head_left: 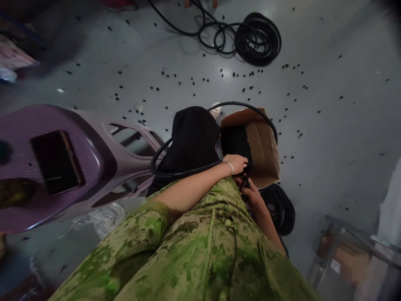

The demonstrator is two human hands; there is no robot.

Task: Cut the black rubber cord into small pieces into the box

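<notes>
My left hand [236, 162], with a bracelet at the wrist, is closed at the near edge of an open cardboard box [263, 146]. A black ribbed hose [184, 172] runs along the left forearm into this hand; the fingers hide part of it. Just below, my right hand [253, 195] is closed around a dark tool [244, 184] with thin black parts, its kind unclear. Both hands are close together in front of my camouflage shirt. Many small black pieces [234, 142] lie inside the box. Black hose also arches over the box's far side.
At left stands a purple plastic stool [89, 150] bearing a phone [56, 161]. A coil of black hose [258, 39] lies ahead on the grey floor, among scattered small black pieces. Another black coil [278, 209] sits right of my right arm. Clear plastic [106, 217] lies lower left.
</notes>
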